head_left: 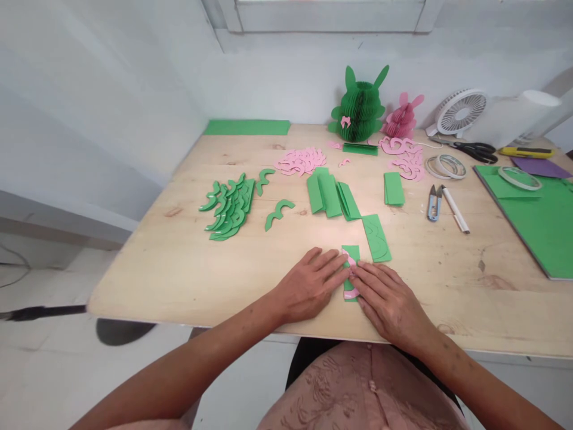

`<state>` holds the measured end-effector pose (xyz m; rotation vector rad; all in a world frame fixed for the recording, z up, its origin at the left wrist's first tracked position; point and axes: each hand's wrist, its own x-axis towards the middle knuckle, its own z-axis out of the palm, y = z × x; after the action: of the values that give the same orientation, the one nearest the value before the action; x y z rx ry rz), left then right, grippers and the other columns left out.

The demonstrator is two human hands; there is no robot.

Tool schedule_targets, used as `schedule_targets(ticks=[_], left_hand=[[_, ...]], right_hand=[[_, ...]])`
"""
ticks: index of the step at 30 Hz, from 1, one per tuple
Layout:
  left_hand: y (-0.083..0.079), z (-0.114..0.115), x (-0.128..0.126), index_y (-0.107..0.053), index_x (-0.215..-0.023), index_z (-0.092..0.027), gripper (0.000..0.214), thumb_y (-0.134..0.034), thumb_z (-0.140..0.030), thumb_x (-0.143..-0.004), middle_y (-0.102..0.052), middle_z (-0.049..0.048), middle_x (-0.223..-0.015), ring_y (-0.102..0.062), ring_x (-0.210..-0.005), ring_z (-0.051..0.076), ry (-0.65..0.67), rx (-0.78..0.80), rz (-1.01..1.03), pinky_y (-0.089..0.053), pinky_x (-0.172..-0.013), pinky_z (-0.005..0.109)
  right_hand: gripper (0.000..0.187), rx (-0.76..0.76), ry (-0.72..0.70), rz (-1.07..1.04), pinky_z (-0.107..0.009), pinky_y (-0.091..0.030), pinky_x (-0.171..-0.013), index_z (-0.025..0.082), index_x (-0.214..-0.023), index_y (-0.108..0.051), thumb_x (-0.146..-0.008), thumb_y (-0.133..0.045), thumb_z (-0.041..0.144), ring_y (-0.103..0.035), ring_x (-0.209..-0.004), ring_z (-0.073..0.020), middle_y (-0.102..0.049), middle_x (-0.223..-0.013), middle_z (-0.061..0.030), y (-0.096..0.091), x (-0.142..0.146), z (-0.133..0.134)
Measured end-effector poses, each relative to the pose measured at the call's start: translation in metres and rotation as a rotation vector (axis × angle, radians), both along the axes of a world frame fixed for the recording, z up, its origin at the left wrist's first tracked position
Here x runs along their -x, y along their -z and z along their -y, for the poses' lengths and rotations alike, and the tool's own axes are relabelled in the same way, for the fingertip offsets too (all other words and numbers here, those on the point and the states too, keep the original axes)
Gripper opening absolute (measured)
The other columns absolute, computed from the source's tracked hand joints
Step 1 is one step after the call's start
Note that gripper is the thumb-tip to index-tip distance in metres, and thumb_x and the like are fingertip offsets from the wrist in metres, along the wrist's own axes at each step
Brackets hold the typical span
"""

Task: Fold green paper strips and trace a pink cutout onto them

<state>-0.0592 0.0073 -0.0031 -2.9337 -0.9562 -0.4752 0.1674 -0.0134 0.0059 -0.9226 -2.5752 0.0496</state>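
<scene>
A small green paper rectangle [351, 250] lies near the table's front edge, with a curved pink paper cutout [351, 294] on top of it. My left hand [311, 285] rests flat on the left, its fingertips reaching the cutout's edge. From the right, my right hand [390, 297] lies with fingers stretched over the cutout, hiding its middle. Both hands look open, pressing down rather than gripping. Just above them is a green piece with a drawn curvy outline [376, 237]. Folded green papers [329, 194] stand a little farther back.
Left are stacked green wavy cutouts [230, 209]; behind lie pink cutouts [302, 161]. Blue thread snips [433, 204], a white marker [455, 210], tape rolls [451, 167] and black scissors [477, 150] lie right. A green honeycomb paper figure [360, 110] and white fan [461, 113] stand at the wall.
</scene>
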Motion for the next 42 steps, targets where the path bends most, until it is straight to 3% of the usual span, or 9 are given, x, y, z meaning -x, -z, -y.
schedule_targets(ticks=[27, 42], left_hand=[[-0.0004, 0.0009, -0.0002, -0.053, -0.125, -0.013, 0.037, -0.042, -0.013, -0.09, -0.051, 0.0119, -0.139, -0.045, -0.128, 0.027, -0.009, 0.008, 0.014, -0.035, -0.105, 0.045], [-0.0047, -0.0001, -0.0031, -0.055, -0.116, -0.014, 0.028, -0.04, -0.019, -0.093, -0.056, 0.0094, -0.134, -0.045, -0.129, 0.024, -0.071, 0.198, 0.142, -0.033, -0.109, 0.045]], right_hand=[[0.035, -0.009, -0.008, -0.003, -0.048, -0.047, -0.101, 0.01, -0.122, -0.06, -0.088, -0.051, 0.01, -0.053, -0.124, -0.0263, -0.062, -0.127, -0.0138, 0.0006, -0.0004, -0.0006], [0.034, 0.032, -0.02, 0.007, -0.048, -0.044, -0.104, 0.01, -0.123, -0.059, -0.09, -0.052, 0.013, -0.05, -0.126, -0.0269, -0.06, -0.131, -0.0144, -0.0015, -0.0018, -0.0019]])
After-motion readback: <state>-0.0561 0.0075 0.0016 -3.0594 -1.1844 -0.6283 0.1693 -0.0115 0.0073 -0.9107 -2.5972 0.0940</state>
